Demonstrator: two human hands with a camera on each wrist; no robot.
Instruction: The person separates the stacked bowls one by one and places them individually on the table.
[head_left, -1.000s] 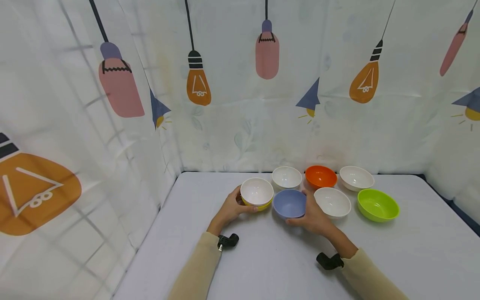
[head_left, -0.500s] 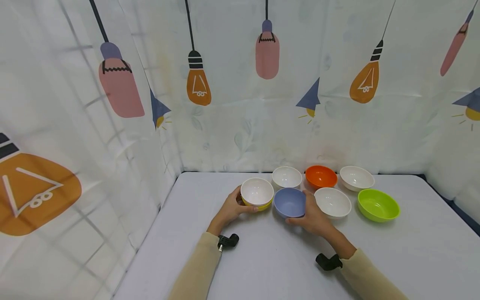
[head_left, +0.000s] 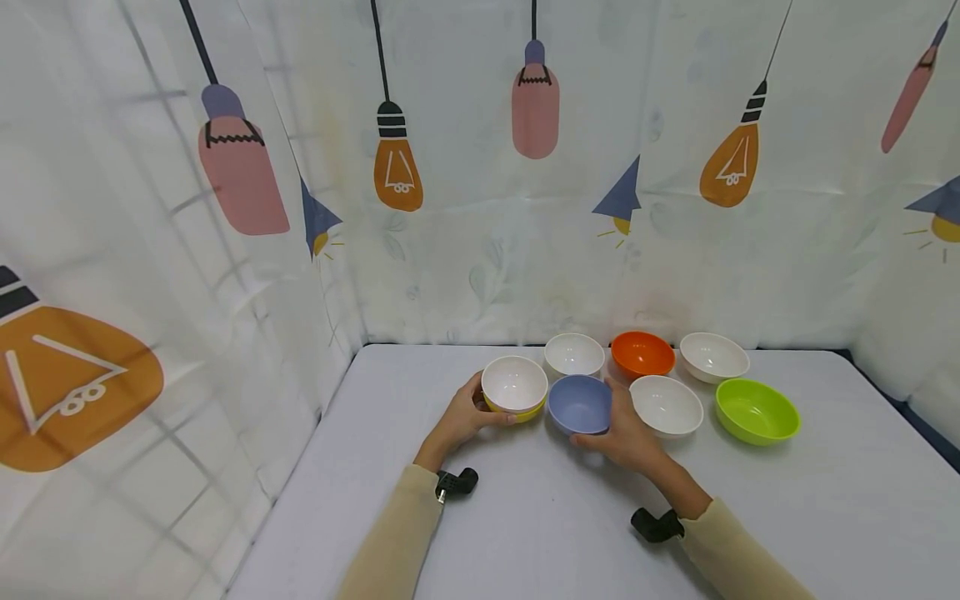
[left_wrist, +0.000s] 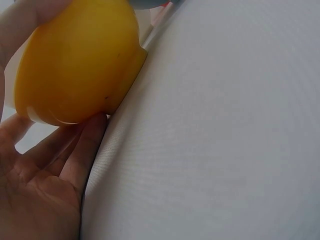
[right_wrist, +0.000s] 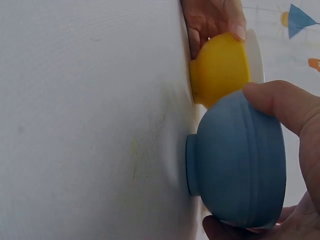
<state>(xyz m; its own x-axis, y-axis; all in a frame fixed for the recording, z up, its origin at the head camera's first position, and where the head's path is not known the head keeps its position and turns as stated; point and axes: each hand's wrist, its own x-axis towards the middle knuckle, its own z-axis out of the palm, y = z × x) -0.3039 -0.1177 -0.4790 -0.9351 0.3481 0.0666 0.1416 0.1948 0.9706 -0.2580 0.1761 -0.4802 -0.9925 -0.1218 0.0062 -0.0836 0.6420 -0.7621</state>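
In the head view my left hand (head_left: 463,418) grips a yellow bowl (head_left: 531,413) with a white bowl (head_left: 514,383) nested inside it. The left wrist view shows the yellow bowl (left_wrist: 80,65) with its foot on the table, thumb on one side and fingers beneath the other. My right hand (head_left: 628,429) holds a blue bowl (head_left: 580,403) just right of that stack, thumb at the near side and fingers on the far right rim. From the right wrist view, the blue bowl (right_wrist: 240,160) stands upright, its foot at the tabletop, right beside the yellow one.
Behind the blue bowl stand a white bowl (head_left: 573,356), an orange bowl (head_left: 642,354) and another white bowl (head_left: 714,357). To the right sit a white bowl (head_left: 666,406) and a lime green bowl (head_left: 757,411). A patterned curtain (head_left: 465,250) hangs behind the white table (head_left: 525,533).
The blue bowl has shifted slightly away from me and settled level beside the stack, my right hand moving with it. My left hand has stayed on the yellow bowl.
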